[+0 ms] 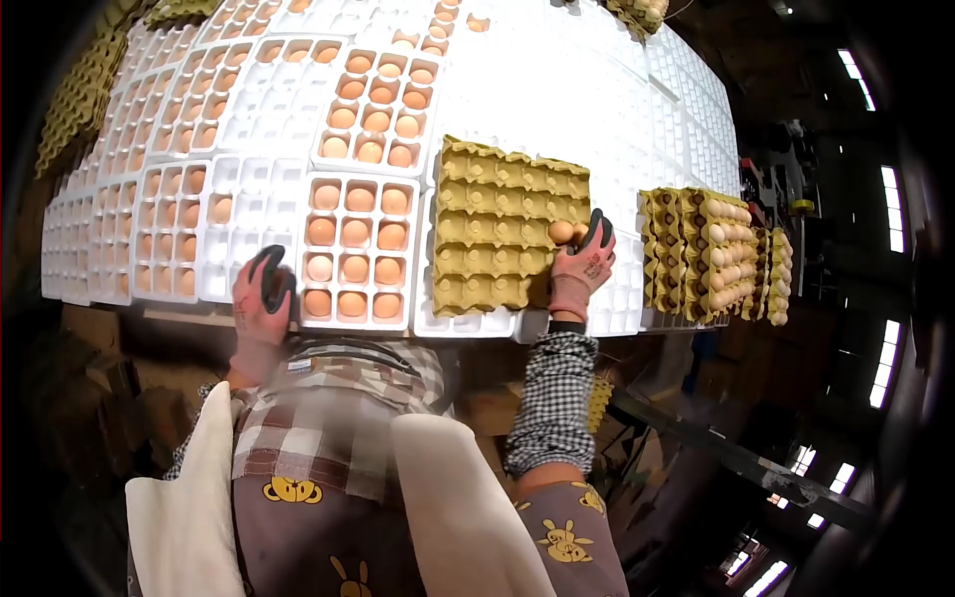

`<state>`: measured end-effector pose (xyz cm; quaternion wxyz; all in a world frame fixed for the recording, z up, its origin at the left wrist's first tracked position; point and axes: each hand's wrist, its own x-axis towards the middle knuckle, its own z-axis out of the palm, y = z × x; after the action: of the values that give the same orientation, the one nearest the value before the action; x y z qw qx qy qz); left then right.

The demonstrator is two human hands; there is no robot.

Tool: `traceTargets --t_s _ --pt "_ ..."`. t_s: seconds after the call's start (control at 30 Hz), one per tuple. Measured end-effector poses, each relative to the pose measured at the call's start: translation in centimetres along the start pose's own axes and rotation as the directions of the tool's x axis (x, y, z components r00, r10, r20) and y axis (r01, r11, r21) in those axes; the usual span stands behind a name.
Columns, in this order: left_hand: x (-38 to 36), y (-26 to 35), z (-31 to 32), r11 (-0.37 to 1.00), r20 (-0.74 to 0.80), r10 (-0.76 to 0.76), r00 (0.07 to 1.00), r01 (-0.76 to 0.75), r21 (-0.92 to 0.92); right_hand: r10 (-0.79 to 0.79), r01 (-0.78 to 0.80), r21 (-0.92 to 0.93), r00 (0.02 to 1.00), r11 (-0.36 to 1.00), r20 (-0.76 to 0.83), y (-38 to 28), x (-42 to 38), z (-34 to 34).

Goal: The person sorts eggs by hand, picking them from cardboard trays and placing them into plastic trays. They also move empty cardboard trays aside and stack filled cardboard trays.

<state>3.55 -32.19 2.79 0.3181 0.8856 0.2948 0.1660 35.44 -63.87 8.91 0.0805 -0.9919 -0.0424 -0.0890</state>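
Observation:
My right hand [585, 261], in a pink glove with dark fingertips, is at the right side of a yellow-brown pulp egg tray [492, 234]. Its fingers are closed around brown eggs [562, 230], with two partly showing; the palm side is hidden. Except for those eggs, the tray's visible cups hold nothing. My left hand [263, 303], gloved the same way, is over the table's front edge, its thumb and fingers curved and apart with no egg visible between them. Right beside it lies a white foam tray [410, 298] filled with brown eggs [355, 234].
Several white foam trays [267, 107] cover the table, some with eggs. Pulp trays of eggs [731, 254] stand on edge in a row at the right. More pulp trays [85, 90] are stacked at the far left. The table's front edge is close to my body.

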Motion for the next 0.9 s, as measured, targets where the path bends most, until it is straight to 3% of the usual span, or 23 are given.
traceTargets --t_s 0.03,0.07,0.13,0.2,0.23,0.27,0.3,0.33,0.37,0.4,0.43,0.47,0.5,0.57,0.6,0.67,0.7,0.73,0.77,0.8,0.83,0.87,0.9 --pt "1.5 2.9 0.7 0.988 0.083 0.023 0.996 -0.011 -0.152 -0.097 0.112 -0.203 0.992 0.973 0.081 2.2 1.9 0.7" --pt "3.4 7.0 1.0 0.966 0.143 0.117 0.983 -0.08 -0.244 -0.206 0.271 -0.215 0.937 0.938 0.281 4.8 3.8 2.3" --pt "6.1 13.2 4.5 0.911 0.126 0.339 0.932 -0.291 -0.293 -0.282 0.309 -0.043 0.909 0.95 0.306 7.9 6.4 4.0" --pt "8.4 19.3 8.6 0.826 0.213 0.48 0.851 -0.357 -0.436 -0.297 0.236 0.235 0.916 0.943 0.271 8.0 7.2 0.9" --pt "9.2 22.2 11.4 0.822 0.27 0.511 0.816 -0.371 -0.432 -0.211 0.121 0.564 0.972 0.817 0.098 9.2 7.0 1.9" --pt "9.7 24.5 14.7 0.817 0.263 0.547 0.795 -0.437 -0.377 -0.046 -0.179 0.881 0.974 0.438 0.221 9.5 6.8 1.9" --pt "10.0 27.2 17.3 0.847 0.318 0.529 0.786 -0.47 -0.248 -0.032 -0.398 0.912 0.915 0.099 0.403 10.5 7.0 1.5" --pt "10.4 29.4 19.4 0.858 0.37 0.504 0.78 -0.502 -0.109 -0.081 -0.575 0.781 0.815 -0.246 0.574 11.4 6.9 0.8" --pt "10.5 30.9 21.1 0.842 0.419 0.465 0.78 -0.535 0.061 -0.109 -0.62 0.698 0.77 -0.359 0.628 10.9 6.3 -0.5" --pt "11.2 31.4 23.3 0.797 0.58 0.396 0.712 -0.58 0.167 -0.16 -0.664 0.59 0.715 -0.459 0.68 10.0 5.6 -1.4" --pt "10.9 30.8 26.2 0.792 0.53 0.393 0.751 -0.57 0.22 -0.257 -0.715 0.469 0.653 -0.519 0.712 11.1 5.5 -1.1" --pt "11.0 30.5 26.3 0.821 0.492 0.4 0.773 -0.541 0.182 -0.637 -0.794 0.343 0.608 -0.502 0.474 12.1 5.2 -0.1" --pt "10.8 29.3 26.7 0.807 0.393 0.499 0.773 -0.579 0.114 -0.689 -0.816 0.283 0.577 -0.504 0.439 13.4 4.7 1.1" --pt "10.6 28.0 25.3 0.858 0.253 0.499 0.829 -0.432 -0.278 -0.749 -0.817 0.261 0.575 -0.513 0.329 13.5 3.7 2.1" --pt "10.9 27.1 24.5 0.797 0.174 0.468 0.867 -0.328 -0.507 -0.751 -0.829 0.234 0.56 -0.509 0.349 12.1 3.1 2.1" --pt "10.3 24.9 17.5 0.803 0.15 0.396 0.906 -0.263 -0.536 -0.735 -0.851 0.242 0.524 -0.465 0.431 9.5 1.6 2.2" --pt "9.0 22.7 15.2 0.829 0.055 0.311 0.949 -0.243 -0.503 -0.707 -0.853 0.208 0.515 -0.479 0.484 6.6 0.1 1.4" --pt "7.8 20.3 11.1 0.877 0.116 0.208 0.971 -0.133 -0.462 -0.677 -0.851 0.175 0.505 -0.496 0.535 3.7 -1.3 0.6" --pt "6.2 17.0 9.0 0.928 -0.053 0.115 0.992 -0.126 -0.35 -0.678 -0.884 0.169 0.446 -0.435 0.585 1.3 -3.0 0.9" --pt "4.3 14.0 6.9 0.897 -0.147 -0.145 0.978 0.067 -0.437 -0.687 -0.931 0.223 0.364 -0.288 0.629 -0.7 -3.8 0.5" --pt "3.1 11.4 4.4 0.85 -0.314 -0.313 0.896 0.117 -0.513 -0.705 -0.943 0.329 0.266 -0.048 0.658 -4.0 -4.5 -0.7" --pt "1.9 7.4 2.8 0.894 -0.48 -0.416 0.772 0.251 -0.371 -0.713 -0.882 0.438 0.194 0.175 0.674 -7.4 -5.4 -1.7" --pt "0.4 2.1 2.1 0.918 -0.633 -0.391 0.667 0.327 -0.223 -0.724 -0.798 0.51 0.14 0.322 0.676 -10.9 -6.7 -2.2"
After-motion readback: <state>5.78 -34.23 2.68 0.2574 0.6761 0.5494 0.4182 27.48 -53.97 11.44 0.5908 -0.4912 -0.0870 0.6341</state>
